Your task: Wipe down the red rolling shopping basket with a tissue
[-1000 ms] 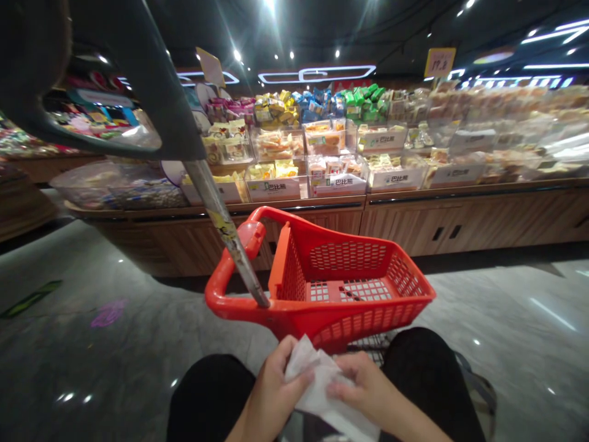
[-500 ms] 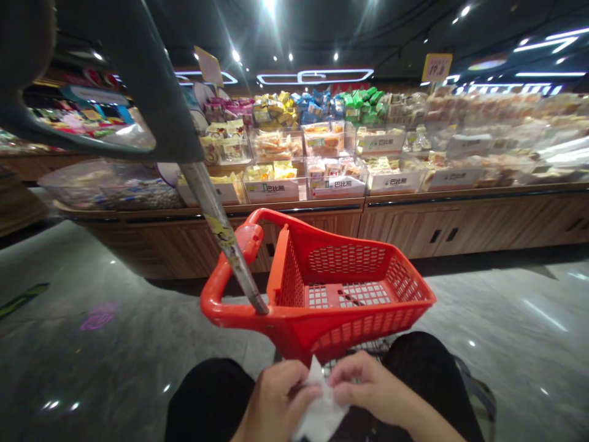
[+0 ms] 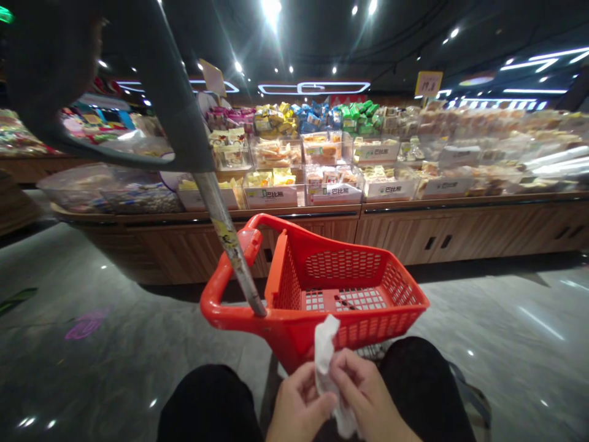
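Low in the picture, my left hand and my right hand both pinch a crumpled white tissue that sticks up between them. The fingers of both hands are closed on it. They are above my lap, between my black-clad knees. Just beyond the hands stands a red plastic shopping cart, its basket bare inside. A grey metal pole rises from the cart's handle toward the upper left.
A long wooden display counter runs across the far side, stacked with clear bins of packaged snacks. Yellow price signs stand above it. The polished grey floor stretches left and right of the cart.
The tissue, spread wide between my hands a second ago, is now bunched into a narrow upright wad. My view has tilted up slightly, and the cart sits a little higher in the picture.
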